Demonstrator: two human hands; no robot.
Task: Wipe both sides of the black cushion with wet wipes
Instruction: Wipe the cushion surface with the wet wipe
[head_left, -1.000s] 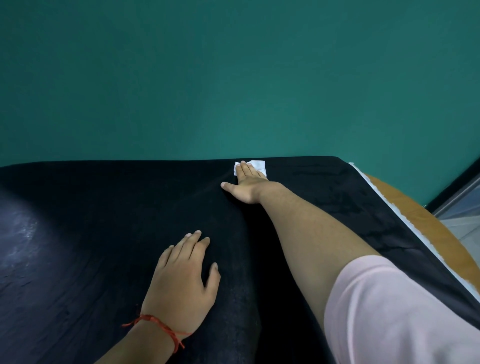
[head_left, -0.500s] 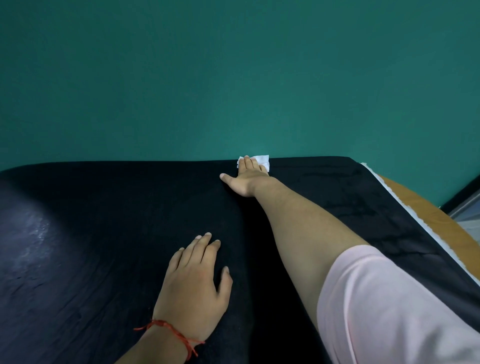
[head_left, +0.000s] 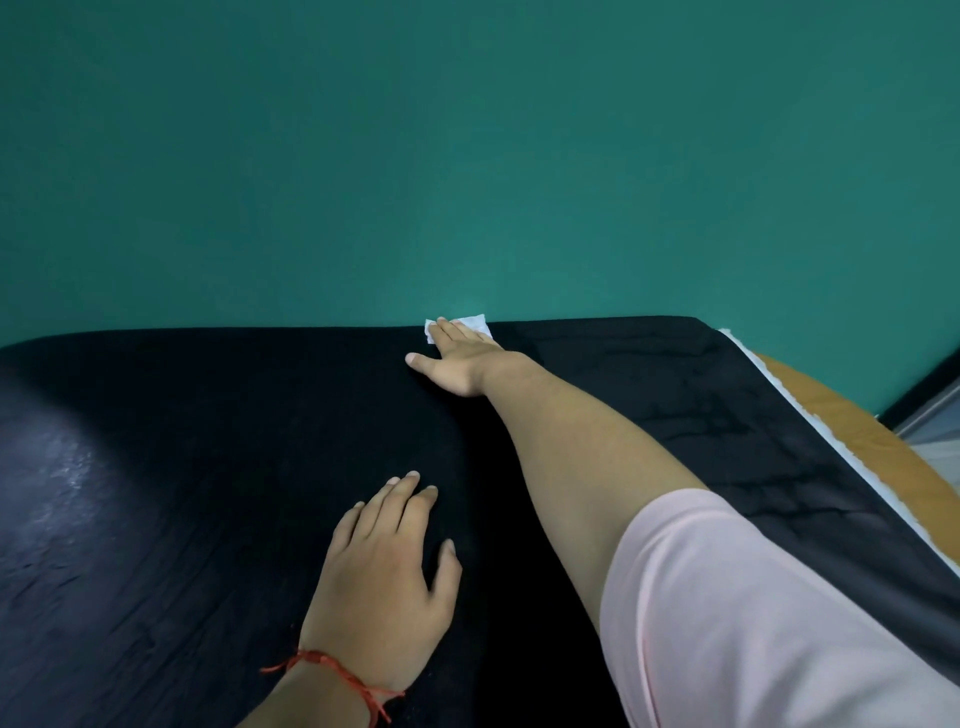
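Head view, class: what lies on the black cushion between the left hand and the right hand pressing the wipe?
Nothing: the head view shows only bare black cushion between the left hand and the right hand.

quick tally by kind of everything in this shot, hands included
black cushion: 1
wet wipe: 1
hands: 2, left hand and right hand
red string bracelet: 1
pink sleeve: 1
total: 6
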